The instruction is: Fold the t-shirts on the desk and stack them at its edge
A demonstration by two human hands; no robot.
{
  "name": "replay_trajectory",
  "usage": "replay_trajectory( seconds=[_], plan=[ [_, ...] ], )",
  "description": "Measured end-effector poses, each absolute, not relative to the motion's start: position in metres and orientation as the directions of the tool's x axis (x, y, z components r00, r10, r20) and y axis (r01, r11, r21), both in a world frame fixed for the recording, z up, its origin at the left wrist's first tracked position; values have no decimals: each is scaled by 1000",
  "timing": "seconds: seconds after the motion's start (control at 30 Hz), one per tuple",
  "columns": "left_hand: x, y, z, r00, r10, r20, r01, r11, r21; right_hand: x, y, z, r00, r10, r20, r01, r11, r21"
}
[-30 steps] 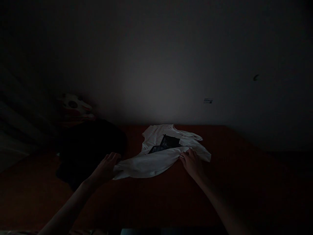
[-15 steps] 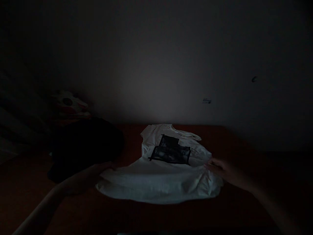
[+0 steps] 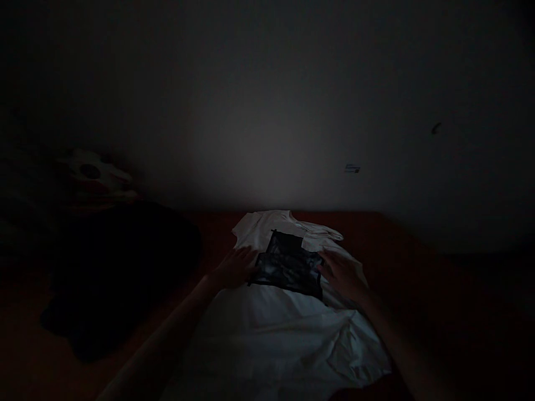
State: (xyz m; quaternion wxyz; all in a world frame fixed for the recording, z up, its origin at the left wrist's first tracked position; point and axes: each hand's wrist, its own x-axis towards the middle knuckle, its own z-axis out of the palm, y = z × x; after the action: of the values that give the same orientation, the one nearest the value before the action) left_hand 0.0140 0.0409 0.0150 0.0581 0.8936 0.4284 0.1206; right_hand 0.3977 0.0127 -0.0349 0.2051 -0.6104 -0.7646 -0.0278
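White T-shirt (image 3: 276, 328), dark square print (image 3: 288, 266) on its chest: spread flat on a reddish surface (image 3: 401, 245), centre to lower centre of the frame, collar toward the far wall (image 3: 267, 111).

Left hand (image 3: 234, 268): fingers spread, palm down on the shirt at the print's left edge; grip released, nothing held.

Right hand (image 3: 343, 274): fingers spread, flat on the shirt at the print's right edge; grip released.

Hem: wrinkled, lower right, near the frame bottom.

Dark heap of cloth (image 3: 112, 267): left of the shirt, just beside its left edge.

Open surface: right of the shirt, bare as far as the dim light shows.
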Motion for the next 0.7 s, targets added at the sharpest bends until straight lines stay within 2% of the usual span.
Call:
replay_trajectory(
  seconds=[0.13,0.27,0.33,0.43,0.5,0.6,0.7],
  plan=[
    [-7,8,-8,493,860,128,850,-508,140,403,5,-35,-119,952,280,979,161,-129],
    [-31,-31,0,423,897,128,896,-435,87,402,-9,-21,-165,948,271,975,198,-97],
    [-34,-26,12,416,900,126,902,-426,66,395,-8,-14,-175,953,249,976,200,-80],
    [-32,15,27,311,934,178,944,-325,54,381,3,-8,-149,966,211,983,169,-77],
    [-31,48,29,248,947,206,962,-266,65,375,14,-5,-159,966,204,970,191,-148],
    [-35,78,21,259,948,186,958,-276,74,380,25,0,-202,965,166,897,251,-364],
    [-47,79,10,285,945,162,950,-300,82,410,25,7,-130,981,144,836,187,-517]
  ],
)
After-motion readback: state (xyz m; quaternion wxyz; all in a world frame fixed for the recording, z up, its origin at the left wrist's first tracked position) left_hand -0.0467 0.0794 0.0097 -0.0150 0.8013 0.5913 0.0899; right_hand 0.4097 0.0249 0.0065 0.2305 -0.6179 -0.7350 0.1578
